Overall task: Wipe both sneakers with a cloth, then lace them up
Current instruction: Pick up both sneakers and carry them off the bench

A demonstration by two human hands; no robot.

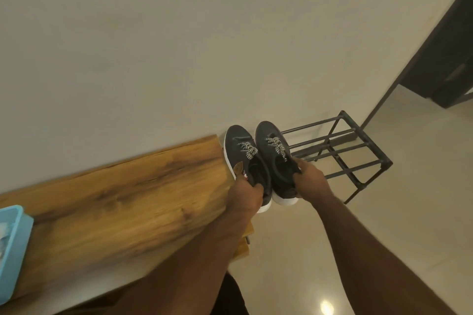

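Two dark grey sneakers with white soles and black-and-white patterned laces hang side by side in the air, toes pointing away from me. My left hand (247,193) grips the left sneaker (242,147) at its heel opening. My right hand (311,179) grips the right sneaker (270,135) by its collar. Both sneakers are just past the right end of the wooden table (115,202) and beside a metal rack. No cloth can be made out in view.
A black metal shoe rack (340,151) stands on the pale tiled floor against the wall, right of the sneakers. A light blue plastic basket (12,245) sits at the table's left edge. A dark doorway (450,59) opens at the far right.
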